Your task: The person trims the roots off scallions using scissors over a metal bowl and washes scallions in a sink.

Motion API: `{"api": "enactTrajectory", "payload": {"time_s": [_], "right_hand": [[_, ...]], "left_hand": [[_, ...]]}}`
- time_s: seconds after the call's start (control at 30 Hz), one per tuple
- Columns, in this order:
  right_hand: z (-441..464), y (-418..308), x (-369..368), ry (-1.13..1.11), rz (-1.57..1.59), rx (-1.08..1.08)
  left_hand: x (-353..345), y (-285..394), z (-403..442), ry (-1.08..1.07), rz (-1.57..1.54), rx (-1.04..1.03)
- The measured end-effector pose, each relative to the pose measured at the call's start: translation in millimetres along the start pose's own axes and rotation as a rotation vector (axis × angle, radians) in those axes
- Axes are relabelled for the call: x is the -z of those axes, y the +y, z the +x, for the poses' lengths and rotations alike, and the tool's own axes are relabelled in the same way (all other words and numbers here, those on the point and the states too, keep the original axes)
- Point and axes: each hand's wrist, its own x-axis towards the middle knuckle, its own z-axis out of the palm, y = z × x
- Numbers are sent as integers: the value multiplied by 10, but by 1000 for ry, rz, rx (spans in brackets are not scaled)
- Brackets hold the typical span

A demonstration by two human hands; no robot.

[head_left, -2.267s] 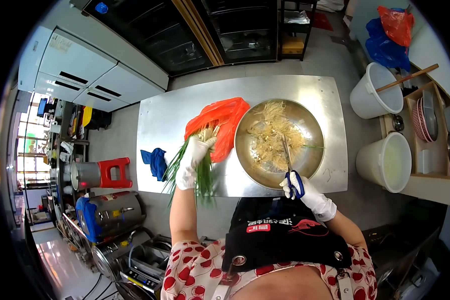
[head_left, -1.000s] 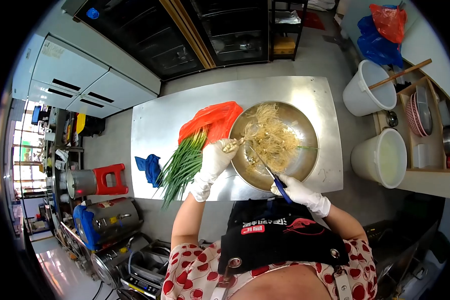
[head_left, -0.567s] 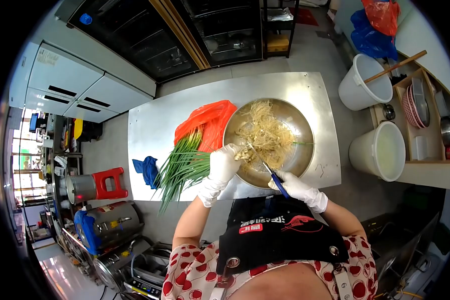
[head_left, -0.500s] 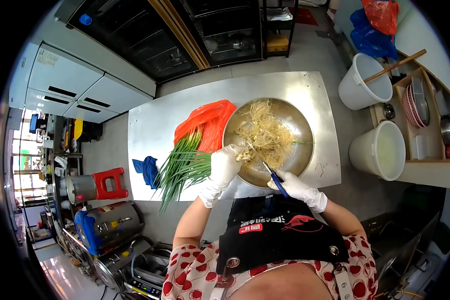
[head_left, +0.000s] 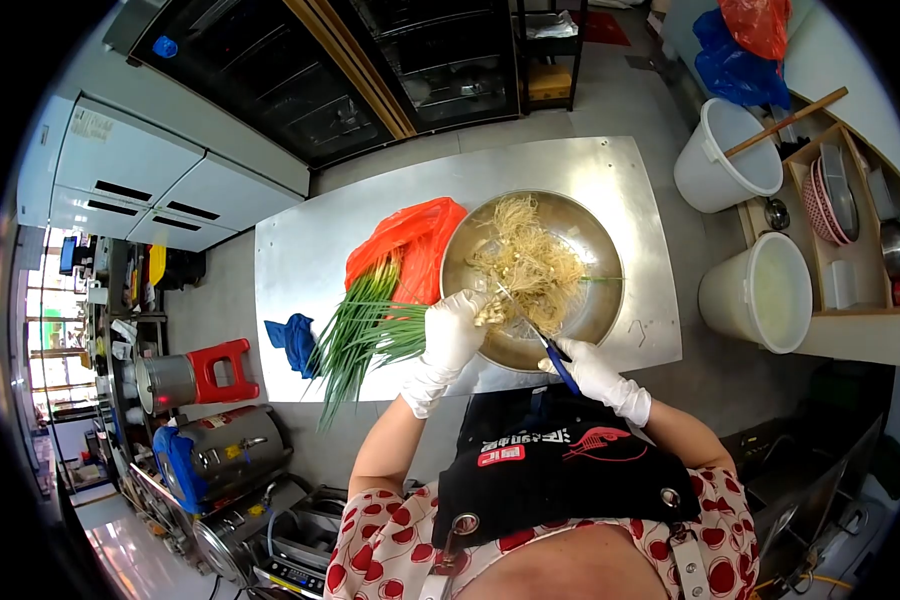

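My left hand (head_left: 454,335), in a white glove, is closed around a bunch of scallions (head_left: 395,333). Their green tops trail left across the table, and the root ends point right, over the rim of a wide steel bowl (head_left: 610,235). With my gloved right hand (head_left: 592,368) I grip blue-handled scissors (head_left: 558,362); the blades reach up and left to the root ends. Whether the blades are parted is too small to tell. Cut pale roots (head_left: 530,250) lie heaped in the bowl. More scallions (head_left: 372,290) stick out of a red plastic bag (head_left: 420,235) left of the bowl.
A crumpled blue cloth or bag (head_left: 292,343) lies at the left of the steel table (head_left: 310,240). Two white buckets (head_left: 715,165) stand beyond its right side, one with a wooden stick. A red stool (head_left: 232,371) is at the left.
The whole view has shifted slightly. My hands, the scallions and the scissors keep nearly the same places over the bowl.
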Motion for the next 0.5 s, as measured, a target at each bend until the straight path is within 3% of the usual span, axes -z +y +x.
{"api": "enactTrajectory", "payload": {"time_s": [0.23,0.3,0.33,0.4,0.47,0.5], "right_hand": [[15,132,-9,-40,73,-111],[20,181,99,-72,77,-199],[-17,95,205,-1,-21,-139],[-86,-171,442,124,-492,-184],[-21,42,516,305,-737,49],[17,138,544,325,-880,80]], "left_hand": [[-57,-20,-18,-40,-30,14],[6,-6,14,-130,-186,264],[47,-10,33,-175,-264,390],[220,45,147,-146,-844,544],[518,172,317,-146,-873,551],[624,167,385,-132,-819,449]]}}
